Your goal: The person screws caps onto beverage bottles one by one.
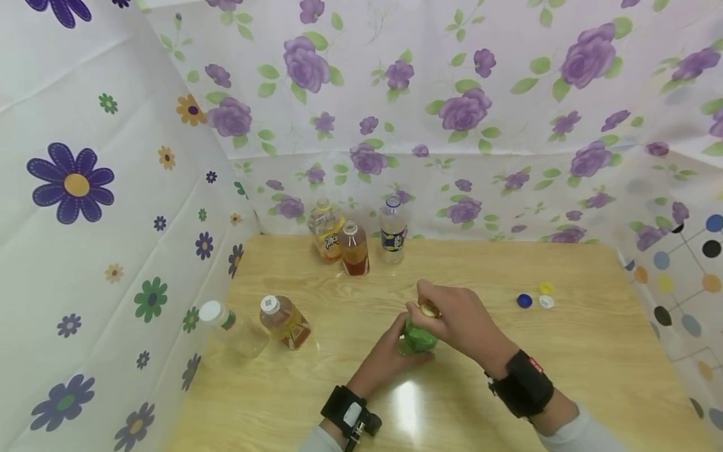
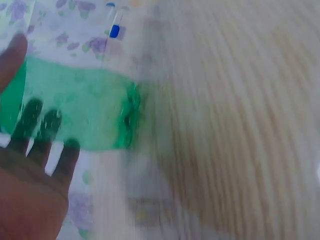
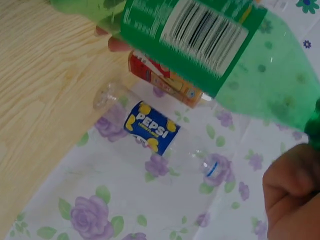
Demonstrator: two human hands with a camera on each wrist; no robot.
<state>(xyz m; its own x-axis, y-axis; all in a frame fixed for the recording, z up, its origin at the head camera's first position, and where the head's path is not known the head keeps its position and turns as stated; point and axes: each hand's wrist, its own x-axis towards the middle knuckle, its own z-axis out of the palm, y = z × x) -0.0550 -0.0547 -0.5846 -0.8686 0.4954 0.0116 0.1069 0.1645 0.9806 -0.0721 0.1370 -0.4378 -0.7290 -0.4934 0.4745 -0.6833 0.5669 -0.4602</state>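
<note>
A green plastic bottle [image 1: 419,339] stands near the middle of the table, tilted a little. My left hand [image 1: 390,355] grips its body low down; in the left wrist view the thumb and fingers lie on opposite sides of the green plastic [image 2: 85,105]. At the top, my right hand [image 1: 460,320] has its fingers curled round the green cap [image 3: 314,125], which is mostly hidden by them. In the right wrist view, a white barcode shows on the bottle's green label [image 3: 205,37].
Behind stand an uncapped Pepsi bottle [image 1: 393,232], an amber bottle [image 1: 354,251] and a yellow-labelled bottle [image 1: 326,235]. Two white-capped bottles, one amber [image 1: 285,323] and one clear [image 1: 240,333], stand left. Blue [image 1: 524,301], yellow [image 1: 546,288] and white [image 1: 546,302] caps lie right.
</note>
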